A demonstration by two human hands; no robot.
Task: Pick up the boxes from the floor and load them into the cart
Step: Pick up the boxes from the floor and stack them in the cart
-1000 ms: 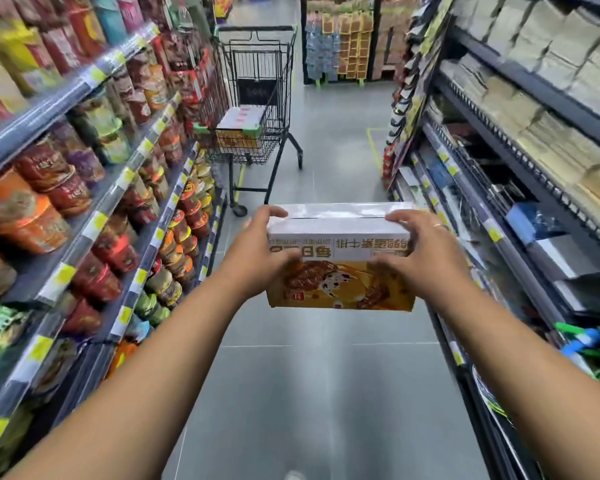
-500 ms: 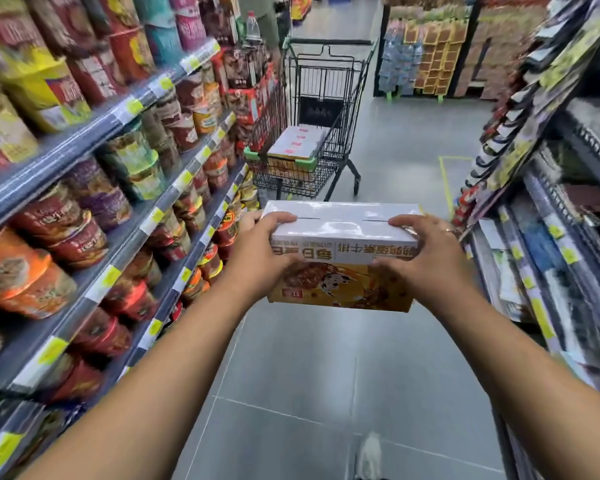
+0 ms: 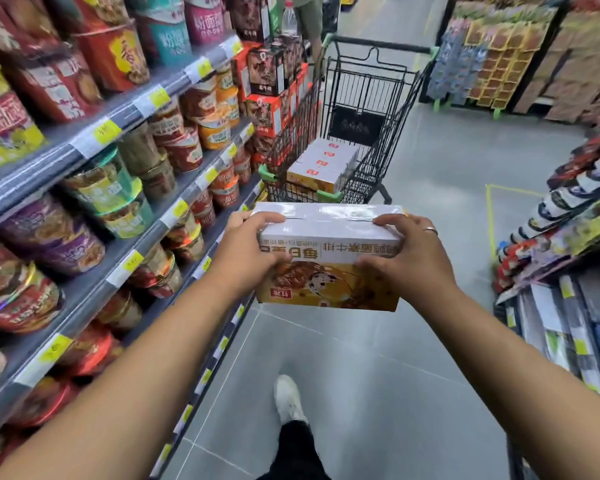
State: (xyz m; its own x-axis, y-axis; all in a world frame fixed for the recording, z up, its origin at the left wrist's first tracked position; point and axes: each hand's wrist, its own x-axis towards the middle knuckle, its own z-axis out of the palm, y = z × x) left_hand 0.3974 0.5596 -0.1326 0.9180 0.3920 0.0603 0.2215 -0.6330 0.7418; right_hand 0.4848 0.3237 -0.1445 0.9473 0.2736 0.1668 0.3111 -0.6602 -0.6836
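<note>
You hold the box (image 3: pixel 329 258) in mid-air in front of you, above the aisle floor and short of the cart (image 3: pixel 368 88), not touching its near rim; your left hand (image 3: pixel 246 258) grips the left end and your right hand (image 3: pixel 406 261) grips the right end, fingers curled over the top edge. Risk: the grip bears on the ends only, so the glossy surface may slip if you loosen either hand. Risk: the cart stands just beside the left shelf (image 3: pixel 125 112), so a swing to that side may strike the cups on it. Risk: the boxes in the cart (image 3: pixel 323 161) lie along its left side, so a careless release may land the new box tilted on their edge. The box is a rectangular carton; its top is white and shiny with a seam across it; its front carries print that reads upside down above an orange-yellow food picture.
</note>
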